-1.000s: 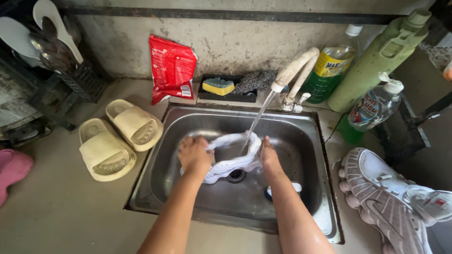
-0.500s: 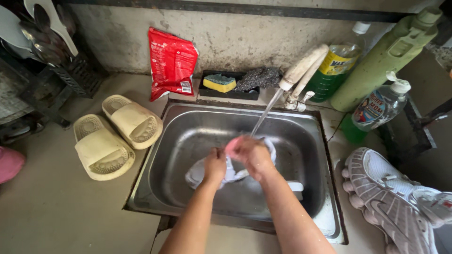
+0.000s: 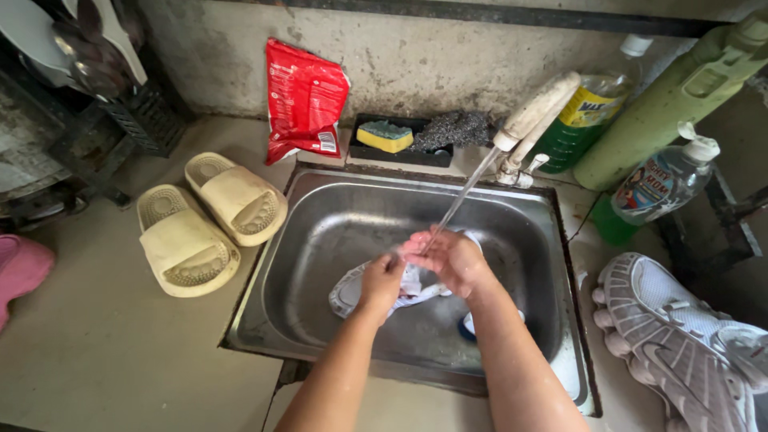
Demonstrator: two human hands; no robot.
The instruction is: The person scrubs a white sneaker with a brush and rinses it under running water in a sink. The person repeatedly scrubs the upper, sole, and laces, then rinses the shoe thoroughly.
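Observation:
My two hands meet in the middle of a steel sink (image 3: 320,200), under a thin stream of water from a white tap (image 3: 532,112). My left hand (image 3: 382,280) grips a wet white item (image 3: 350,293), seemingly a shoe, which lies low in the basin. My right hand (image 3: 448,256) is closed over its upper part, right under the stream, pressed against the left hand. Much of the item is hidden by the hands. A small blue and white object (image 3: 468,324) lies in the basin behind my right forearm.
A pair of cream slides (image 3: 208,220) and a pink shoe (image 3: 20,268) lie left of the sink, white sneakers (image 3: 672,336) right. Behind it are a red pouch (image 3: 302,100), a sponge tray (image 3: 392,138), a steel scourer (image 3: 456,128) and detergent bottles (image 3: 660,180).
My hands were apart, spreading the white item in the basin. They have come together at the centre and lifted part of it up into the water stream.

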